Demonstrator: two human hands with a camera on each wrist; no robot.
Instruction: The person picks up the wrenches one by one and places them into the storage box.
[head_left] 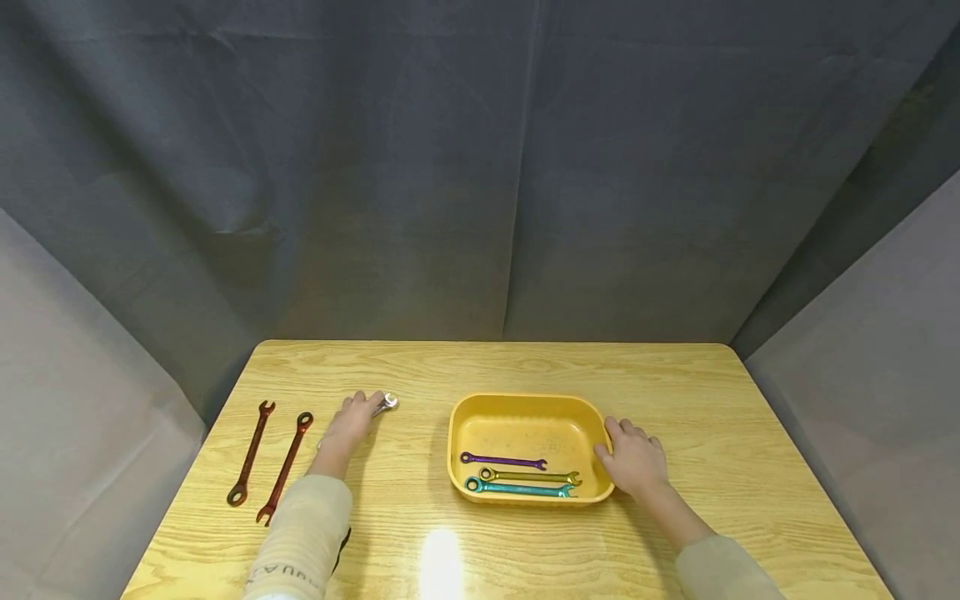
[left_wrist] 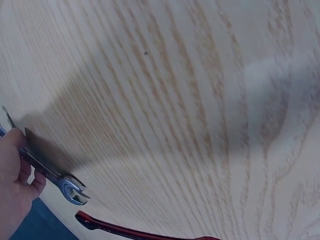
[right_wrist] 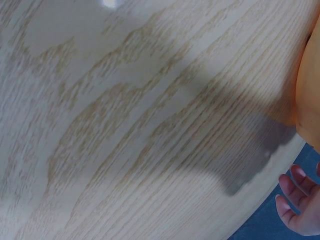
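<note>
My left hand point(head_left: 349, 423) grips a silver combination wrench point(head_left: 387, 403) by its middle, at the left part of the table. In the left wrist view the wrench point(left_wrist: 72, 192) sticks out on both sides of the fingers; whether it touches the table I cannot tell. At the right end of a yellow bin point(head_left: 525, 404) is my right hand point(head_left: 637, 460), its thumb at the rim and its fingers loosely spread. Inside the bin lie a purple wrench point(head_left: 504, 461), a yellow-green wrench point(head_left: 532, 477) and a teal wrench point(head_left: 521, 488), roughly parallel.
Two red wrenches, an outer one point(head_left: 251, 454) and an inner one point(head_left: 286, 468), lie left of my left forearm. The wooden table point(head_left: 420, 367) ends in front of a dark grey curtain point(head_left: 390, 208). Light grey panels flank both sides.
</note>
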